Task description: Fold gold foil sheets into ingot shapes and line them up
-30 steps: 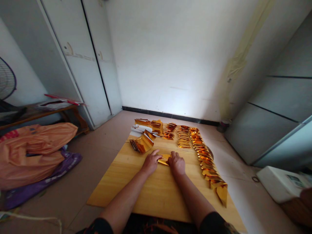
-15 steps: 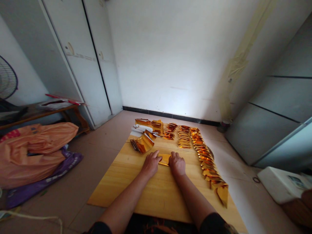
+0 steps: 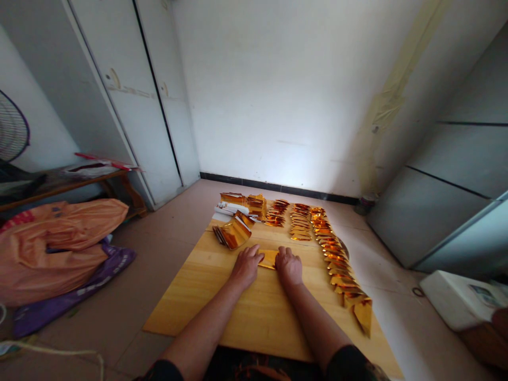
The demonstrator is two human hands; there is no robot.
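A folded piece of gold foil paper lies on the wooden board between my hands. My left hand grips its left end with bent fingers and thumb. At the opposite end, my right hand is closed over the paper, its fingers curled down. Just beyond my left hand is a stack of gold foil sheets, curved and loose. Folded gold pieces stand in a long overlapping row on the right. Shorter rows, one of gold pieces and another of darker pieces, sit farther back.
The wooden board carries everything in front of me. White paper and more foil sheets lie at its far left corner. Orange and purple bags rest on the floor at left; a white box stands at right.
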